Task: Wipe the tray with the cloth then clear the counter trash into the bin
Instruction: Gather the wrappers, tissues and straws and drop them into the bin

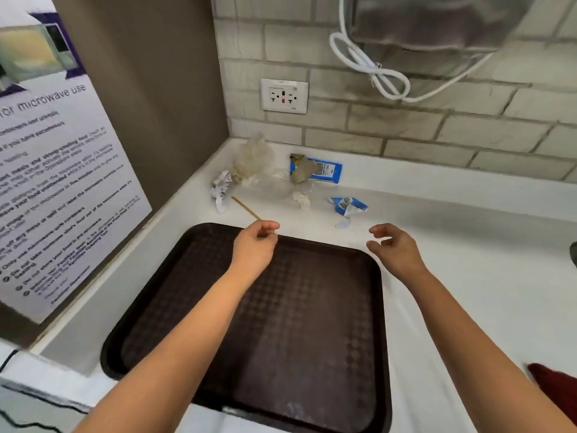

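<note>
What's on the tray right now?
Nothing lies on the tray; both forearms cross above it, hiding strips of its surface. Left hand hovers over its far rim.

Shared office pantry: microwave-use notice (pixel 56 170), tiled wall (pixel 406 129), counter (pixel 468 245).

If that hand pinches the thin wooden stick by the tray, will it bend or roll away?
The thin wooden stir stick looks flat and straight, so it probably stays stiff and slides rather than rolls. It seems very light. Lying flat on the white counter, it may be fiddly for the left hand to pinch.
</note>
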Available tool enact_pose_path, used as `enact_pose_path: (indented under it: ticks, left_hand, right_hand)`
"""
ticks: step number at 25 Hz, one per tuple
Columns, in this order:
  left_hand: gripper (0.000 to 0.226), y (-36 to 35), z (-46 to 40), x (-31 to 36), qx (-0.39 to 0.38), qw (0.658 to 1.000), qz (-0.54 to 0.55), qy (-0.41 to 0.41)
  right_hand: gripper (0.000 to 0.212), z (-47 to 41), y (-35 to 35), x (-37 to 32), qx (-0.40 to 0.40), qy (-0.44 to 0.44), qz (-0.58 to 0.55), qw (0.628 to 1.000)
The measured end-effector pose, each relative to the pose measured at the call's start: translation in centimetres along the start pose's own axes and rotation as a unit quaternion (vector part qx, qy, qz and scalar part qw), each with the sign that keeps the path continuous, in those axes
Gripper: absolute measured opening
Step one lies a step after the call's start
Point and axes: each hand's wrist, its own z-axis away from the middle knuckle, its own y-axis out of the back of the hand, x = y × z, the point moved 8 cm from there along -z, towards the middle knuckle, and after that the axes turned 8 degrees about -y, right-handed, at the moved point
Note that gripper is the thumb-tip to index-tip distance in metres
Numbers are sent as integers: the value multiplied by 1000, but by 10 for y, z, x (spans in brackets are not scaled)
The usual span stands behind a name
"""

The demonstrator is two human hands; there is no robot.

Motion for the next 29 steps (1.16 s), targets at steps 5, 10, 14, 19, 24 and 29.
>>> enact_pose_path:
  ticks: [5,10,14,19,24,29]
  left_hand:
    - [20,-45,-69,5,-32,988,-141,-51]
    - [31,-88,-124,-10,-99,950,-272,-114]
    - [58,-114,-156,-31,-167,905,-377,-105]
    - [49,-135,-171,-49,-231,862,-429,-137]
    - [26,-140,-168,-40,-163,851,-456,-205]
    - [18,-130,-160,-36,-111,922,-330,-168]
  right_hand:
    - [39,-71,-18,-5,-22,47,98,994]
    - [87,-127,-63,-10,-119,101,286,946]
    - [96,-160,-88,4,-180,80,400,895]
    - [40,-172,-84,-2,-95,132,323,932]
    - [27,-155,-92,1,-90,146,247,954]
    - [20,-155,-93,3,-80,107,229,964]
